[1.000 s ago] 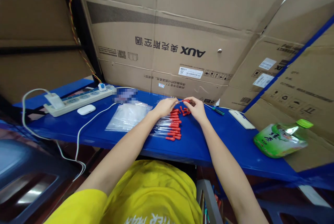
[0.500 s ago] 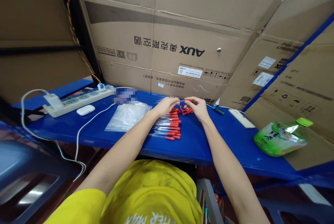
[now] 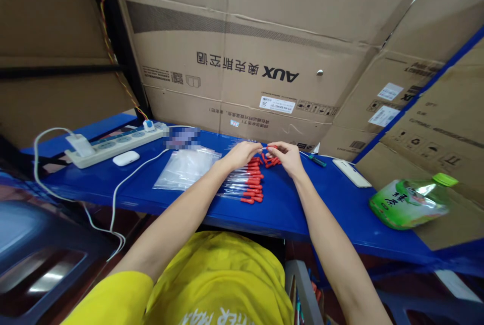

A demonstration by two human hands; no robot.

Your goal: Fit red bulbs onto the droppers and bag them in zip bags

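Observation:
My left hand (image 3: pixel 244 154) is closed in a pinch on a thin clear dropper tube, mostly hidden by the fingers. Close beside it, my right hand (image 3: pixel 286 157) pinches a red rubber bulb (image 3: pixel 271 147) at the tube's end. Below my left hand lies a row of clear droppers with red bulbs (image 3: pixel 254 181), their bulbs pointing right. Several loose red bulbs (image 3: pixel 273 161) are piled under my right fingers. More clear tubes (image 3: pixel 242 142) lie behind my left hand, partly covered by it.
Clear plastic bags (image 3: pixel 185 168) lie left on the blue table (image 3: pixel 280 214). Further left are a power strip (image 3: pixel 121 141), a white case (image 3: pixel 126 158) and cables. Rightward are a green-handled screwdriver (image 3: pixel 317 161), a phone (image 3: pixel 351 172) and a green bottle (image 3: pixel 410 204). Cardboard (image 3: pixel 227 37) stands behind.
The whole view has shifted slightly. Both hands keep nearly the same pose, with the dropper tube and red bulb still held together between them.

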